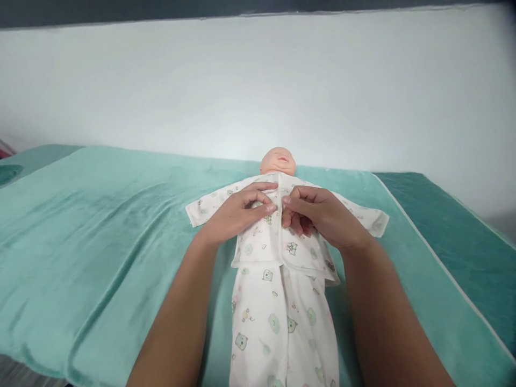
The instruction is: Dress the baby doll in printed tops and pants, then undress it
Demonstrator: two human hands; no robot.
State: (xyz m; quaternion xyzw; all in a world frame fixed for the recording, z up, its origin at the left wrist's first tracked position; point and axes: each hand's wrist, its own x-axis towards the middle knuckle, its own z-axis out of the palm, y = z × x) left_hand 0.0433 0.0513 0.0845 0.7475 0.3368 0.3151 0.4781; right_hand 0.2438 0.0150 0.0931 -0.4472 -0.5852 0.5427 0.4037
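Observation:
A baby doll (278, 160) lies on its back, head toward the wall. It wears a white baby shirt (258, 250) printed with small green animals, sleeves spread out to both sides. Matching baby pants (266, 333) cover its legs, their lower end cut off by the frame. My left hand (244, 208) rests on the chest, thumb and a finger pinched at the shirt's front edge, index finger stretched above. Opposite it, my right hand (312, 209) pinches the other side of the front opening between thumb and index finger, other fingers curled. Any fastener there is hidden.
A light green plush blanket (121, 242) is spread under the doll, with folds at the left. Darker green cloth (455, 226) shows past its pale edging on the right. Behind stands a white wall (258, 86). Grey floor (24, 373) appears at the lower left.

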